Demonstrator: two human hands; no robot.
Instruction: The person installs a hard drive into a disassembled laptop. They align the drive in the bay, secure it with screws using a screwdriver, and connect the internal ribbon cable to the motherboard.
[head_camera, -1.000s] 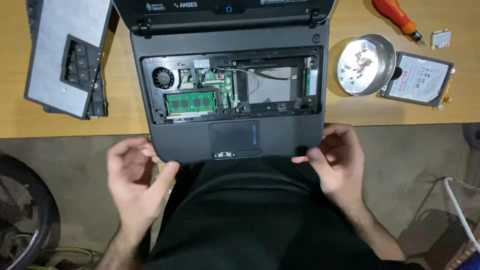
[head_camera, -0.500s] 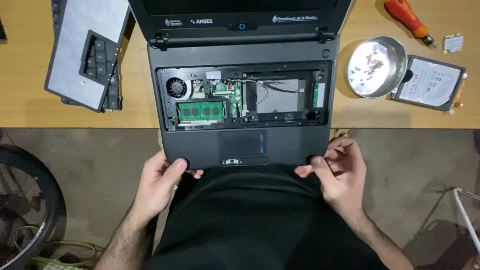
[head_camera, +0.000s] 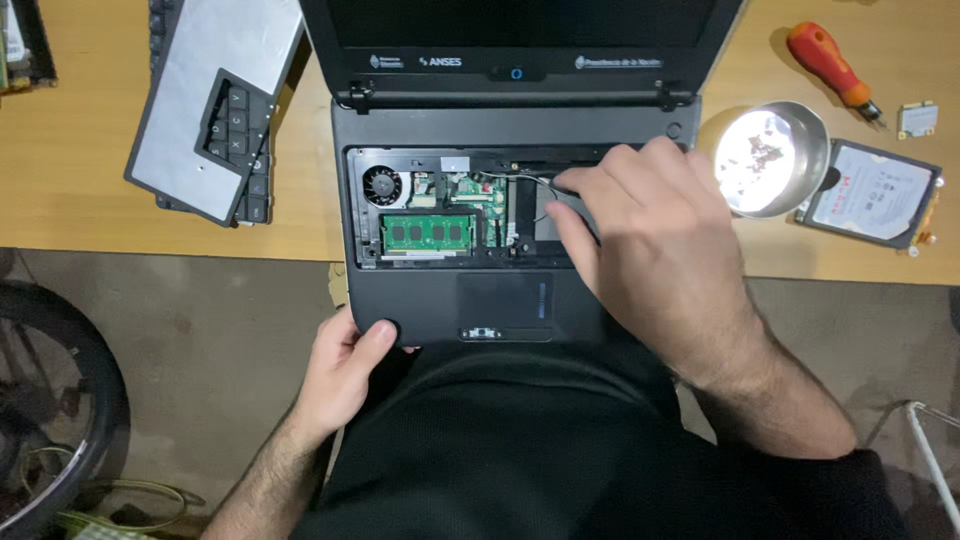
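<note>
Laptop (head_camera: 400, 300) open on desk (head_camera: 80, 180) edge, front overhanging toward lap, keyboard off, internals exposed: fan (head_camera: 381, 186) top left, green RAM stick (head_camera: 428, 232) below it, thin wires (head_camera: 520, 180) across the middle.

Left hand (head_camera: 340, 375) clamped on front-left corner of base, thumb on top of palm rest, fingers underneath out of view. Right hand (head_camera: 655, 235) inside the open bay on the right, fingertips (head_camera: 570, 180) together around the wires near upper edge; can't tell if actually pinching one or just touching, since hand covers most of that side.

Handling, as a judgement: base stiff and fairly heavy w/ screen up, prob. tips backward if front let go, so corner grip makes sense; smooth plastic, a bit slippery. Wires thin, soft, fragile at connectors — better taken near the plug, not mid-run. RAM and board edges brittle, static-sensitive; hold by edges only. Fan blades delicate, avoid.

Around: removed keyboard (head_camera: 215, 105) upside down left of laptop, metal backing up. Round metal bowl (head_camera: 770, 160) w/ small screws just right of laptop, near right hand. Hard drive (head_camera: 875, 195) touching bowl's right side. Orange screwdriver (head_camera: 830, 65) above the bowl, small card (head_camera: 917, 119) beside its tip. Bike wheel (head_camera: 40, 400) on floor, lower left.
</note>
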